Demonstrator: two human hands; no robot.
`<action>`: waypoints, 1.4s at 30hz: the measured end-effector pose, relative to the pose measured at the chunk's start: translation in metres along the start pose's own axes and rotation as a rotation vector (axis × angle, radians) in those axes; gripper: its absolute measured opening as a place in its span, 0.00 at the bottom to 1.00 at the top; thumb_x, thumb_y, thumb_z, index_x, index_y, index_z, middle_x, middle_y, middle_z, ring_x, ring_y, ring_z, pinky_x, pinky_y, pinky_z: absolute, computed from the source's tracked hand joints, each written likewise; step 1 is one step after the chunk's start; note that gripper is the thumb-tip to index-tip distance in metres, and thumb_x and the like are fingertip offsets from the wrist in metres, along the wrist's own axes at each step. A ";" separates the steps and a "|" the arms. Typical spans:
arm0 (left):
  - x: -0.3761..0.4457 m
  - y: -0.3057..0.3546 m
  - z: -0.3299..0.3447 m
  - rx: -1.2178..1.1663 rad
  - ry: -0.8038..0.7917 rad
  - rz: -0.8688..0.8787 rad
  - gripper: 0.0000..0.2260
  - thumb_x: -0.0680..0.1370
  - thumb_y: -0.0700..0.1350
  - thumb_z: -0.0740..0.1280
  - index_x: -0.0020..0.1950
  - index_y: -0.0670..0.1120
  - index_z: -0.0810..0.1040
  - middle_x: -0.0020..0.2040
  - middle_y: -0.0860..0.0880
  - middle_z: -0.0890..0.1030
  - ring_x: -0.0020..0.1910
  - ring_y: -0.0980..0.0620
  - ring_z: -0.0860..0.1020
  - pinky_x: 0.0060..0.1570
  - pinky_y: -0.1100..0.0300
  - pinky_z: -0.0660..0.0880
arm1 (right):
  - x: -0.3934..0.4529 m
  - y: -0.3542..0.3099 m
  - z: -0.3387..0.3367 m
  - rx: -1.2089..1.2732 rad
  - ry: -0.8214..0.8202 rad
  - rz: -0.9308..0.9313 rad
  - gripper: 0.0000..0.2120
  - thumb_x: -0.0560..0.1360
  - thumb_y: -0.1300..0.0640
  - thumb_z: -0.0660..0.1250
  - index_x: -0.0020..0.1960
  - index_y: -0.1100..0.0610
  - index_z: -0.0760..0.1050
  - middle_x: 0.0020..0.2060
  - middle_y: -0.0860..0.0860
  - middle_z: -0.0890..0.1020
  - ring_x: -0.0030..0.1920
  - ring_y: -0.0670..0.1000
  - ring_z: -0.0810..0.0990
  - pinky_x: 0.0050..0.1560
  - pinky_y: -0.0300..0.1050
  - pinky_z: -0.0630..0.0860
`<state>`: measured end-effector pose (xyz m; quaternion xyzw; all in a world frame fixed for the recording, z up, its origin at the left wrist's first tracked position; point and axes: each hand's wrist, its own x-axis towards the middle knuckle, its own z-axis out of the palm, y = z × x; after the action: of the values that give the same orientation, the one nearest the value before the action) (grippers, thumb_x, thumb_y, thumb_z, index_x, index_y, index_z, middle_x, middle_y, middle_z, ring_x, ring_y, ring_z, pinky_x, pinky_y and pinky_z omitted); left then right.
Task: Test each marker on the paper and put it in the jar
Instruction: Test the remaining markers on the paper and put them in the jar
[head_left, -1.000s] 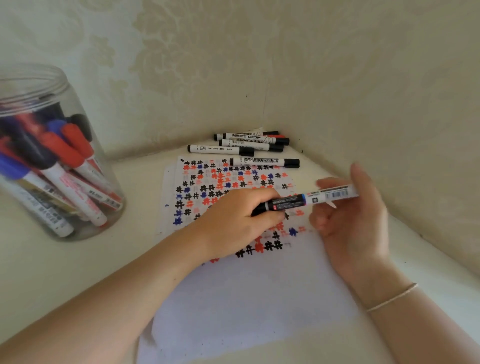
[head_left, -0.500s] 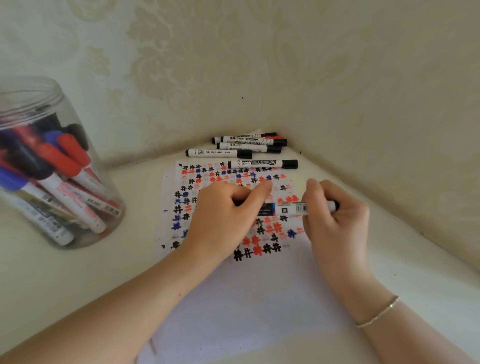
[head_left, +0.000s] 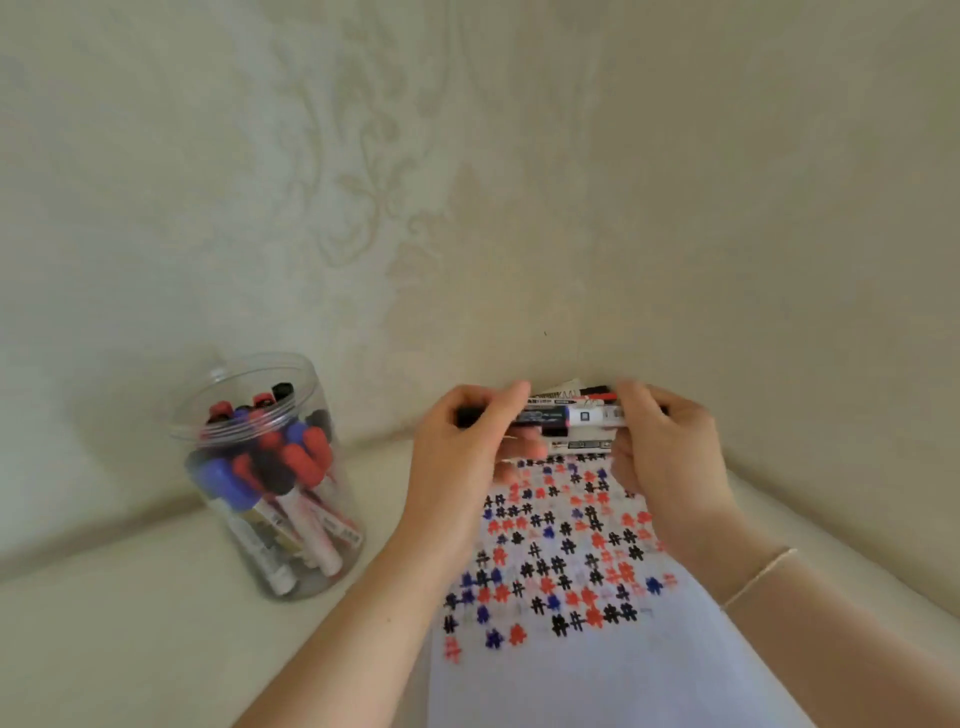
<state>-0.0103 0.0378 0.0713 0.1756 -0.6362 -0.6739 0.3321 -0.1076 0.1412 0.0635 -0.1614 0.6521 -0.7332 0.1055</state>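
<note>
I have both hands on one marker (head_left: 566, 417), held level above the far end of the paper (head_left: 597, 670). My left hand (head_left: 467, 457) curls round the dark cap end and my right hand (head_left: 665, 447) grips the white barrel; neither is free. A second ago the left hand was low over the paper with the right hand loose beside the barrel, and half a second ago both hands were closing on the marker just above the sheet. Now the marker is lifted clear of the paper and carried toward the far corner of the worktop (head_left: 130, 623), where the untested markers (head_left: 587, 446) lie against the wall, partly hidden behind my hands. The picture is blurred there, so I cannot tell whether the cap is seated or coming off. My judgement is that this is a two-handed cap move: either pulling it off to test, or pressing it back on. The jar (head_left: 270, 478) stands on the left side of the worktop, well apart from my hands, open at the top and already holding many red, blue and black markers. The paper carries rows of coloured hash marks at its far end, with its near end blank
</note>
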 end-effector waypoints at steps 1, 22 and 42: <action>0.001 0.015 -0.002 -0.072 0.033 0.017 0.07 0.77 0.46 0.68 0.48 0.42 0.76 0.37 0.44 0.84 0.32 0.52 0.82 0.25 0.66 0.73 | 0.006 -0.009 0.012 0.058 -0.012 0.030 0.17 0.77 0.60 0.58 0.31 0.54 0.60 0.22 0.48 0.59 0.23 0.48 0.55 0.27 0.44 0.51; -0.001 0.091 -0.123 0.730 0.600 0.834 0.03 0.80 0.49 0.57 0.52 0.53 0.64 0.38 0.59 0.81 0.31 0.59 0.80 0.37 0.62 0.75 | 0.078 0.071 0.118 -1.873 -0.469 -0.604 0.16 0.78 0.62 0.57 0.65 0.57 0.70 0.64 0.54 0.73 0.67 0.55 0.69 0.72 0.55 0.59; 0.023 0.117 -0.139 1.267 0.342 0.598 0.05 0.82 0.45 0.52 0.50 0.46 0.65 0.35 0.51 0.71 0.27 0.52 0.69 0.27 0.60 0.60 | 0.018 -0.021 0.177 0.121 -0.501 0.079 0.04 0.77 0.65 0.60 0.50 0.62 0.73 0.31 0.55 0.75 0.23 0.48 0.68 0.22 0.39 0.64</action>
<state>0.0912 -0.0769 0.1721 0.2558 -0.8648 -0.0184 0.4317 -0.0565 -0.0256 0.1034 -0.3056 0.5665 -0.7033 0.3017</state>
